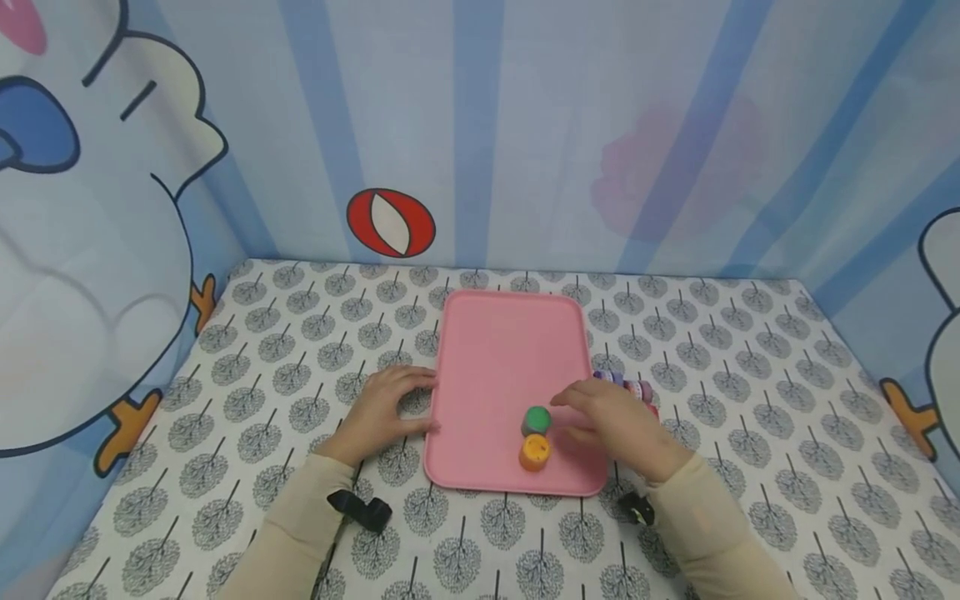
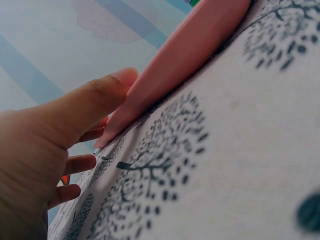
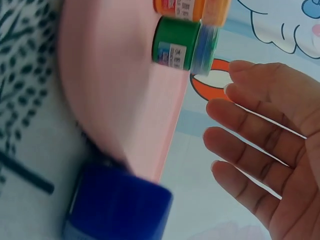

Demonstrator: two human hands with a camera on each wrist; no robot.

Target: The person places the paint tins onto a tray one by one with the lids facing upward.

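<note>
A pink tray point(image 1: 510, 350) lies on the patterned cloth. Near its front right corner stand a small green paint jar point(image 1: 537, 421) and, just in front of it, an orange paint jar point(image 1: 534, 454). My left hand point(image 1: 382, 412) is at the tray's left edge, its thumb touching the rim in the left wrist view. Over the tray's right side, my right hand point(image 1: 618, 421) has its fingers apart and loosely bent, beside the green jar point(image 3: 175, 44) and not touching it. Nothing is between the right fingers in the right wrist view.
Right of the tray, partly behind my right hand, are purple jars point(image 1: 609, 377) and a bit of red point(image 1: 653, 410). A blue jar point(image 3: 120, 202) stands close to the tray's edge. A striped cartoon curtain point(image 1: 525, 133) rises behind the table.
</note>
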